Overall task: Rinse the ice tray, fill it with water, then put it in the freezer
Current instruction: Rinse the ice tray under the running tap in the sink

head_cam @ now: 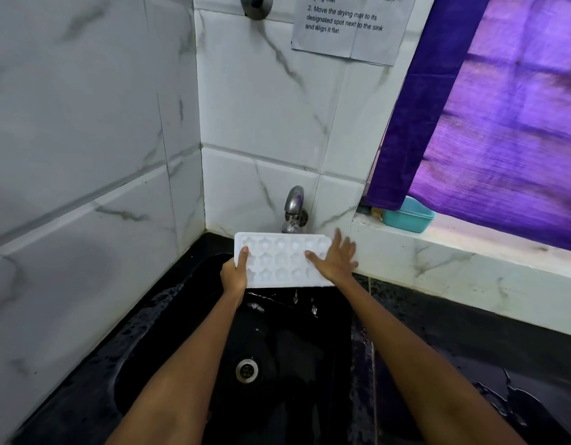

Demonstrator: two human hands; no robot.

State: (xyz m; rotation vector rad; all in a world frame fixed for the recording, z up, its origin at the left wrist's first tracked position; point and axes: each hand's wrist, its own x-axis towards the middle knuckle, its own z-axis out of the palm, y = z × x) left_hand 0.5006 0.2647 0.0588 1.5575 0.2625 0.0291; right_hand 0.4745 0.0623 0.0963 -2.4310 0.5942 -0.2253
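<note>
Evidently the rinse is the step in hand: the tray (282, 260) is held over the far end of the black sink (187, 316), just under the tap (293, 210), and drops fall from its near edge. No steady stream from the tap can be made out, so whether it is running is unclear.

The left hand (234, 274) has its grip on the tray's left end, thumb on top and fingers curled beneath. The right hand (337, 260) lies flat on the right end, fingers straight and spread, pressing or wiping rather than clasping.

Next, as a judgement, the tray needs tipping to shed the rinse water, then holding level under the tap so that the cells fill evenly, with both hands steadying it for the carry to the freezer, which is not in view.

White and rectangular, the tray has rows of small moulded cells, some star-like, and sits tilted slightly toward the person.
</note>
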